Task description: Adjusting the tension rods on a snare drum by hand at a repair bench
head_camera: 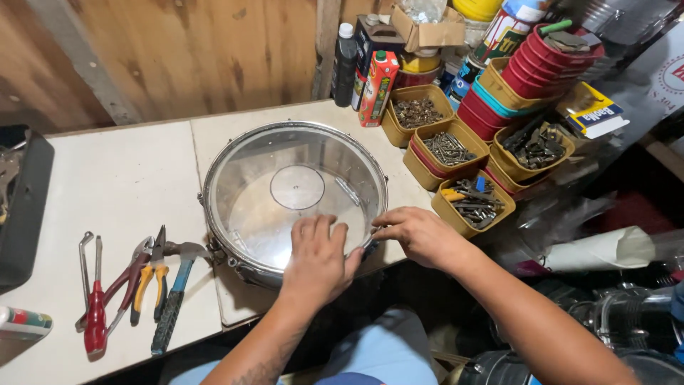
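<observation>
Left hand (pixel 318 258): flat on the clear head of the drum (pixel 294 196), fingers together, gripping nothing. Right hand (pixel 419 234): at the drum's near right rim, fingertips pinched, seemingly on a small rim fitting; view too poor to confirm. Drum: centre of white table (pixel 121 185). Left of it: screwdriver (pixel 95 314), pliers (pixel 149 278), hammer (pixel 174 292). Right: yellow tubs (pixel 445 153) of hardware.

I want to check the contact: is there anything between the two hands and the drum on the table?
Nothing visible. The left hand lies flat on the clear head of the drum, and the right hand touches its near right rim. The tools lie to the left, apart.
</observation>
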